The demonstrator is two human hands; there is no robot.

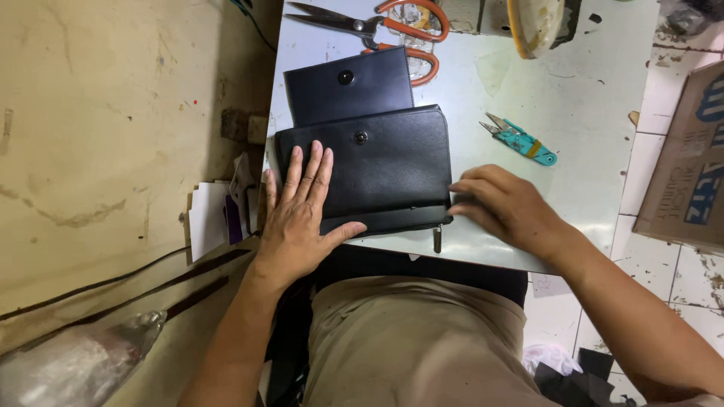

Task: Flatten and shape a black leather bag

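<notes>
A black leather pouch (392, 162) lies flat on a pale worktable (573, 98), its flap (351, 83) folded open toward the far side, with a metal snap on both flap and body. My left hand (302, 207) presses flat on the pouch's left part, fingers spread. My right hand (501, 203) rests at the pouch's right edge, fingertips touching the zipper end. A metal zipper pull (437, 239) hangs over the table's near edge.
Orange-handled scissors (392, 30) lie at the far side behind the flap. Small teal thread snips (522, 140) sit to the right of the pouch. A cardboard box (690, 158) stands on the tiled floor at right. Papers (215, 218) lie left of the table.
</notes>
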